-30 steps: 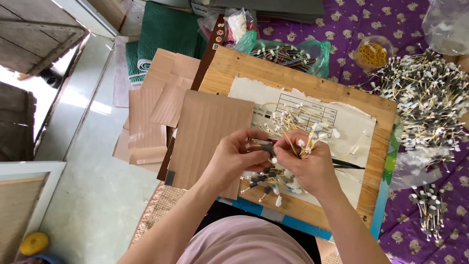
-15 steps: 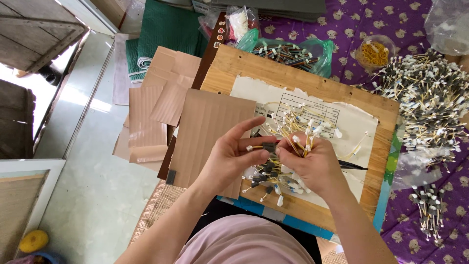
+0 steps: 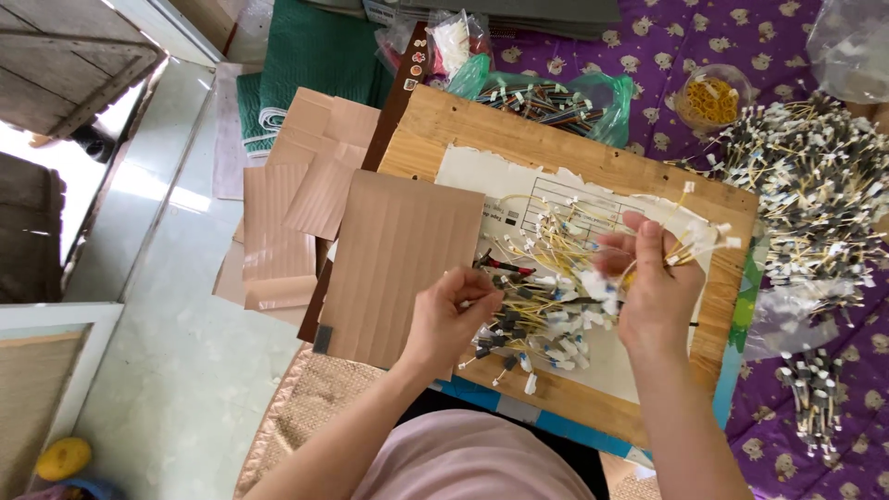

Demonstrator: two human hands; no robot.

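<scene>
Pinching a small fan of yellow wires, the right hand has its fingers closed around their stems so the white-tipped ends splay out toward two o'clock, clear of the palm. The left hand curls its fingers over the near edge of the loose wire pile, thumb and forefinger drawn together as if on a single strand (the strand itself is too fine to make out, so whether anything is truly gripped I cannot tell). The pile lies between the two hands on a torn white paper sheet, likely there to keep the pale connectors easy to see. The sheet rests on a wooden board that serves as a desk across the lap. At nine o'clock of the board, brown cardboard sheets overlap. At twelve o'clock sits a green bag of coloured wires; at three o'clock, on a purple patterned cloth, a large heap of finished wire bundles spreads within easy reach, with a small cup of yellow bands just beyond it.
</scene>
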